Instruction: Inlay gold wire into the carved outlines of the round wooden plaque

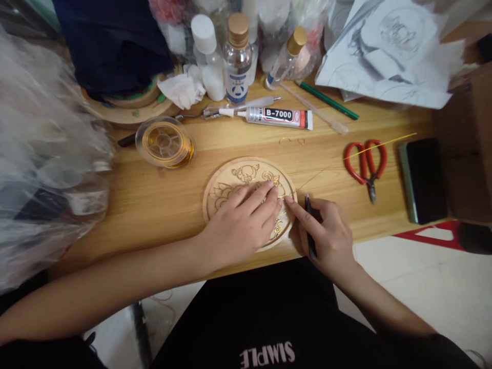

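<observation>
A round wooden disc with gold wire patterns lies near the front edge of the wooden table. My left hand rests flat on the disc, its fingers stretched out and pressing the wire near the right side. My right hand sits just right of the disc, closed round a thin black tool, with the index finger pointing at the wire by my left fingertips. A thin gold wire runs from the disc area toward the upper right, over the scissors.
Red-handled scissors and a dark phone lie at the right. A B-7000 glue tube, a gold wire spool, bottles, a green pencil, sketch papers and plastic bags crowd the back and left.
</observation>
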Tool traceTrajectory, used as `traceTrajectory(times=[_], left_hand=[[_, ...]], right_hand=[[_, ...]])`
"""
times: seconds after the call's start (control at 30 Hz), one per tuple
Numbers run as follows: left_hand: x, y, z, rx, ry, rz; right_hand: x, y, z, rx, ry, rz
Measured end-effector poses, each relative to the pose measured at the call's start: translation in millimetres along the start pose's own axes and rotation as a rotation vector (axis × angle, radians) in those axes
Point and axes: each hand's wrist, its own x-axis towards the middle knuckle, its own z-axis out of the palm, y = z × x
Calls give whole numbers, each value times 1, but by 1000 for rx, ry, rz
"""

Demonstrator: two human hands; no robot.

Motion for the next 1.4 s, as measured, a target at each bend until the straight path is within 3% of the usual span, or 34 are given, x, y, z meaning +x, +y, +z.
traceTrajectory(times=[0.87, 1.4], left_hand=[[0, -3, 0, -70, 24, 1], [0, -3, -4, -44, 4, 23]], right_hand=[[14, -4, -10, -202, -13, -159], [15, -5, -12, -227, -11, -145]])
